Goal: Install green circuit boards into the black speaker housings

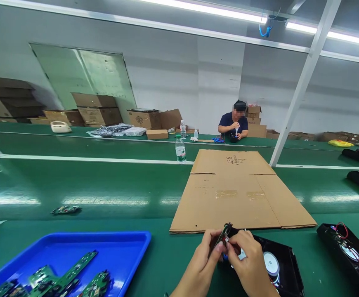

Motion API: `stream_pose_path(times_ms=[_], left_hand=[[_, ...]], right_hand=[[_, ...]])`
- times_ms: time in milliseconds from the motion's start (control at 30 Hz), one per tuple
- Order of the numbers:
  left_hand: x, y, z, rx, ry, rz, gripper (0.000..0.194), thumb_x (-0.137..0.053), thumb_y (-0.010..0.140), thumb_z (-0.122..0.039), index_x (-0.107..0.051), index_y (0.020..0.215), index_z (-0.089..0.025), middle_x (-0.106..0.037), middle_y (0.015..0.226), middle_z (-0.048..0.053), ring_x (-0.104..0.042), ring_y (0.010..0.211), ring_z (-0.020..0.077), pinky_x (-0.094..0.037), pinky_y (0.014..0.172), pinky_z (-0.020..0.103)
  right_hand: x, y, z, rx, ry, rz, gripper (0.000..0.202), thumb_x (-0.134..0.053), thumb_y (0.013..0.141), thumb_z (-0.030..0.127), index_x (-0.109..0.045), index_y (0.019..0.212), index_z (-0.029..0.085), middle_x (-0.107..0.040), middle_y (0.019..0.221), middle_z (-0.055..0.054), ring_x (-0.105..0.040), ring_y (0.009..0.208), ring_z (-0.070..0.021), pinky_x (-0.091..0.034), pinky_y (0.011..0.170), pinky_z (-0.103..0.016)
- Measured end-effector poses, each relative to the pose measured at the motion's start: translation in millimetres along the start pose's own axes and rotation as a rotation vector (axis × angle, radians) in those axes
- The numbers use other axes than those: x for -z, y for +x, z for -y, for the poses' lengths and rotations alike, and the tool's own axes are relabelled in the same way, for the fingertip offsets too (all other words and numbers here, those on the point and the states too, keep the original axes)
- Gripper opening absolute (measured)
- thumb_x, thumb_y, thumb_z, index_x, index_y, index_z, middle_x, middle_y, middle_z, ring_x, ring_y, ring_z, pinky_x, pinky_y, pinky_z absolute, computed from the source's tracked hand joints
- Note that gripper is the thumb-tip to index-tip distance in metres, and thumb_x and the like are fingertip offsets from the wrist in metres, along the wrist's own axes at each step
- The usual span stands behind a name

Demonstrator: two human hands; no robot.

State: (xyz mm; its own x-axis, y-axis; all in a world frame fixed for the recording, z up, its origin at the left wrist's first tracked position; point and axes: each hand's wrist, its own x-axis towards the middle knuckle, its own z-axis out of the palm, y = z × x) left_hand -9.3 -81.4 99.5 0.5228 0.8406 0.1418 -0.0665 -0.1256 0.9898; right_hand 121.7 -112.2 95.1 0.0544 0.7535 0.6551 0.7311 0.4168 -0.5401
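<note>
In the head view my left hand (202,262) is closed on a small green circuit board (224,233), held up and tilted. My right hand (250,262) pinches a small white connector (226,239) against the board's edge; whether it is plugged in I cannot tell. Beneath and behind my hands lies an open black speaker housing (286,258), partly hidden by them. A round white speaker (271,264) and thin wires show inside it.
At the left a blue tray (145,239) holds several green boards. A flattened cardboard sheet (229,206) lies ahead. On the right sits another black housing (349,255). A loose board (66,210) and a water bottle (180,149) stand farther off. Across the bench a person (233,121) works.
</note>
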Motion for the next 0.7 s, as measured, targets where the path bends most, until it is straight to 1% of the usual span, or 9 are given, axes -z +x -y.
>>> stream_pose_path(times_ms=[100, 200, 267, 367, 500, 567, 700], left_hand=[[1.7, 3, -2, 0.086, -0.194, -0.021, 0.040, -0.046, 0.079, -0.051, -0.049, 0.096, -0.016, -0.053, 0.074, 0.002, -0.049, 0.071, 0.0139, -0.042, 0.068, 0.024], [3.6, 6, -1, 0.174, -0.351, -0.012, 0.043, -0.057, 0.072, -0.053, -0.053, 0.091, -0.015, -0.054, 0.072, 0.002, -0.050, 0.067, 0.0138, -0.042, 0.064, 0.026], [3.7, 7, -1, 0.214, -0.396, -0.021, 0.044, -0.062, 0.068, -0.051, -0.055, 0.091, -0.015, -0.056, 0.075, 0.003, -0.050, 0.065, 0.0130, -0.042, 0.061, 0.025], [2.2, 8, -4, 0.254, -0.396, -0.051, 0.048, -0.067, 0.063, -0.050, -0.059, 0.092, -0.013, -0.056, 0.072, 0.003, -0.049, 0.061, 0.0111, -0.041, 0.056, 0.022], [3.0, 8, -8, 0.308, -0.347, -0.077, 0.054, -0.072, 0.056, -0.048, -0.061, 0.094, -0.011, -0.059, 0.070, 0.004, -0.050, 0.057, 0.0112, -0.041, 0.054, 0.023], [5.9, 10, -10, 0.319, -0.337, -0.105, 0.056, -0.073, 0.055, -0.049, -0.062, 0.095, -0.011, -0.061, 0.073, 0.005, -0.053, 0.061, 0.0137, -0.044, 0.057, 0.024], [11.1, 12, -12, 0.279, -0.314, -0.177, 0.059, -0.072, 0.053, -0.055, -0.064, 0.095, -0.013, -0.064, 0.084, 0.008, -0.058, 0.073, 0.0183, -0.048, 0.070, 0.028]], right_hand=[[1, 0, 0, -0.013, -0.009, 0.008, 0.021, -0.045, 0.084, 0.018, -0.052, 0.065, 0.017, -0.051, 0.063, 0.001, -0.044, 0.061, -0.0097, -0.032, 0.057, -0.021], [0, -1, -1, 0.064, -0.062, -0.002, 0.020, -0.043, 0.085, 0.015, -0.051, 0.067, 0.016, -0.050, 0.065, 0.001, -0.043, 0.063, -0.0097, -0.032, 0.060, -0.021], [-1, -2, -2, 0.128, -0.112, -0.006, 0.022, -0.041, 0.085, 0.012, -0.049, 0.066, 0.015, -0.048, 0.065, 0.000, -0.041, 0.063, -0.0098, -0.030, 0.061, -0.022], [-3, -2, -2, 0.183, -0.174, 0.007, 0.025, -0.038, 0.085, 0.010, -0.045, 0.062, 0.014, -0.046, 0.064, 0.000, -0.038, 0.062, -0.0102, -0.027, 0.060, -0.023], [-4, -2, -1, 0.224, -0.189, -0.014, 0.027, -0.037, 0.087, 0.011, -0.042, 0.060, 0.014, -0.045, 0.064, 0.000, -0.036, 0.062, -0.0105, -0.025, 0.059, -0.023], [-5, -2, -2, 0.216, -0.190, -0.027, 0.027, -0.036, 0.087, 0.011, -0.041, 0.061, 0.014, -0.044, 0.064, 0.000, -0.035, 0.062, -0.0106, -0.025, 0.059, -0.023], [-6, -3, -3, 0.167, -0.176, -0.013, 0.025, -0.037, 0.086, 0.010, -0.041, 0.062, 0.014, -0.043, 0.063, 0.000, -0.035, 0.061, -0.0104, -0.025, 0.058, -0.022]])
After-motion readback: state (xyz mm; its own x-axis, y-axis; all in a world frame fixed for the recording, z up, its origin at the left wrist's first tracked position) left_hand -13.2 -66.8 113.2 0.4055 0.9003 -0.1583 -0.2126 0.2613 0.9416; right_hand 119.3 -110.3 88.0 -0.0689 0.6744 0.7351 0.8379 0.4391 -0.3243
